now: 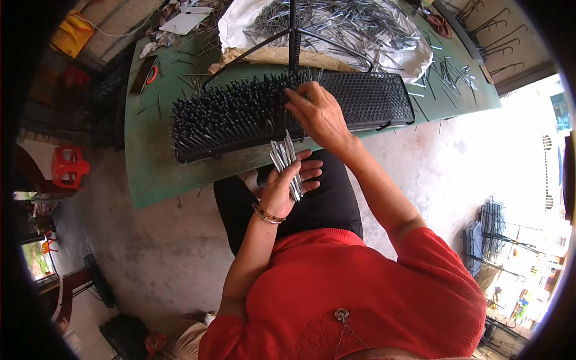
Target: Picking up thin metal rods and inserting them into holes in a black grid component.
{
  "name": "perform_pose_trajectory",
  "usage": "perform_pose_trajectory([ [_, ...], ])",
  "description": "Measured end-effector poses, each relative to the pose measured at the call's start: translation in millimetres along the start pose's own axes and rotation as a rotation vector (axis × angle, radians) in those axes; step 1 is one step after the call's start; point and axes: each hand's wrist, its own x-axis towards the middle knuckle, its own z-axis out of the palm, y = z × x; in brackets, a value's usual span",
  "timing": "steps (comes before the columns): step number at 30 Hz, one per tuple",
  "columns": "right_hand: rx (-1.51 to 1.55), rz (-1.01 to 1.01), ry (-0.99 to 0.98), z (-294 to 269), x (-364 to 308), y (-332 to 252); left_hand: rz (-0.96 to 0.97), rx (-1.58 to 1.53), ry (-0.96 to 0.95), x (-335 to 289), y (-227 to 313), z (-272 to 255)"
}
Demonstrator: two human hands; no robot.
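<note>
A loose bundle of thin silvery metal rods (285, 157) lies across my left hand (284, 185), pinned under the thumb while the other fingers stretch out beneath. Above it, my right hand (318, 113) reaches over a long black rack (369, 99) with a honeycomb of holes. Its fingertips are pinched together at the edge of the filled part; what sits between them is too small to make out. Dense upright dark rods (225, 114) fill the rack's left side, and bare holes show on its right.
The rack rests along the near edge of a green table (157, 174). Behind it, a white sack (237, 27) carries a big heap of loose rods (360, 27), with more scattered right. Scissors with an orange handle (152, 74) lie far left. A red stool (69, 168) stands on the floor.
</note>
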Motion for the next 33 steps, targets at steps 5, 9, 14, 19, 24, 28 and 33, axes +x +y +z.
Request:
perform_pose_trajectory([
  [5, 0.441, 0.327, -0.132, -23.1, -10.6, -7.2, 0.026, -0.003, -0.025, -2.2, 4.0, 1.5],
  [9, 0.772, 0.538, -0.486, -36.2, -20.3, -17.5, 0.046, 0.033, -0.097, -2.2, 4.6, 5.9],
  [14, 0.977, 0.719, -0.5, -30.4, -27.4, -4.7, 0.017, 0.057, -0.092, -1.8, 0.3, 4.7],
  [19, 1.065, 0.77, -0.162, -31.0, -11.4, -5.9, 0.032, 0.08, -0.003, -1.3, -3.0, 0.1],
  [24, 0.943, 0.582, 0.045, -10.9, -0.2, -4.5, 0.026, 0.081, 0.054, -0.1, -5.7, -6.5],
  [28, 0.798, 0.513, 0.116, 5.4, -0.3, -4.6, 0.005, 0.08, 0.08, -2.1, -6.0, -5.1],
  [33, 0.712, 0.475, 0.148, 12.2, -2.3, -5.4, 0.002, 0.086, 0.089, -2.3, -8.7, -6.3],
])
